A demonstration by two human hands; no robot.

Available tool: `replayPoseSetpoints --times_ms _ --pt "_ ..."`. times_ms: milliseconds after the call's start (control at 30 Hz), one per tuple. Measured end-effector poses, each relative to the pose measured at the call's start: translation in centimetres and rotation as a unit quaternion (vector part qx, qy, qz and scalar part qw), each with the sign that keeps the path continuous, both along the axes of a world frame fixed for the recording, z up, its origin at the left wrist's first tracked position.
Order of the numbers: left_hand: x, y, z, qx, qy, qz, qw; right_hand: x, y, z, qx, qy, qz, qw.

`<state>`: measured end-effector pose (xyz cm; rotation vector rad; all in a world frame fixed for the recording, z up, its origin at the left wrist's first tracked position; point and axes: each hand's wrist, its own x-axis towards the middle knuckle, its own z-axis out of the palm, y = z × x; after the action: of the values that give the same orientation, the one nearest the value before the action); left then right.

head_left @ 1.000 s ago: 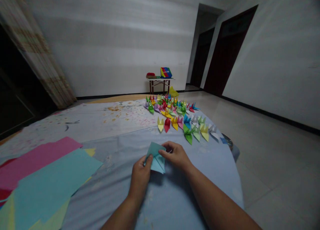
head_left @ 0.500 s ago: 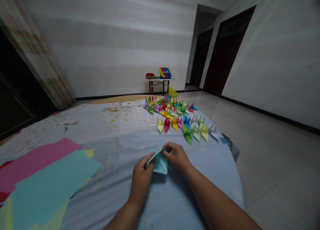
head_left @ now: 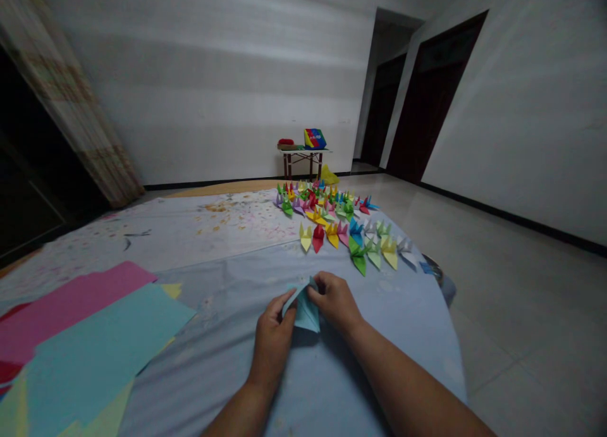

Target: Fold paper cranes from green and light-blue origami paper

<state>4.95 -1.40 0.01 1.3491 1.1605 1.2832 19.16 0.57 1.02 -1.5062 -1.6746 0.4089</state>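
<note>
A small folded piece of light blue origami paper (head_left: 307, 315) is held between both hands just above the cloth. My left hand (head_left: 275, 323) pinches its left edge, thumb in front. My right hand (head_left: 336, 300) grips the upper right part, with the fingertips partly hiding the paper. One flap of it stands raised and curved between the hands. Beyond them stand finished paper cranes in many colours, among them a green crane (head_left: 357, 255), a red crane (head_left: 318, 238) and a pale yellow crane (head_left: 389, 252).
Sheets of coloured paper lie at the left, with a light blue sheet (head_left: 109, 348) on top and a pink sheet (head_left: 80, 304) beside it. A pale tablecloth (head_left: 213, 374) covers the round table. Against the far wall is a small table (head_left: 303, 151) with a colourful bag (head_left: 315, 138).
The raised flap of the blue paper has shifted slightly as my right fingers moved a little lower inside it. Both hands keep their grip, and the view has moved very slightly.
</note>
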Motion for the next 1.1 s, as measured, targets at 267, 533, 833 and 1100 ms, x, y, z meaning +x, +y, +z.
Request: replayPoseSetpoints --times_ms 267,533,833,1100 --pt "-0.2 0.2 0.1 -0.042 -0.046 0.004 0.998 -0.7 -0.5 0.3 0.034 -0.022 -0.004 0.999" --pt "-0.4 0.4 -0.3 -0.072 -0.063 0.001 0.995 -0.7 -0.8 0.3 0.101 -0.042 0.054 0.993" --pt "-0.5 0.5 -0.2 -0.105 -0.164 0.023 0.981 -0.6 -1.4 1.2 0.079 0.025 0.149 0.985" --pt "-0.4 0.2 0.0 -0.124 -0.19 0.006 0.974 -1.0 -0.8 0.0 0.04 0.112 0.174 0.977"
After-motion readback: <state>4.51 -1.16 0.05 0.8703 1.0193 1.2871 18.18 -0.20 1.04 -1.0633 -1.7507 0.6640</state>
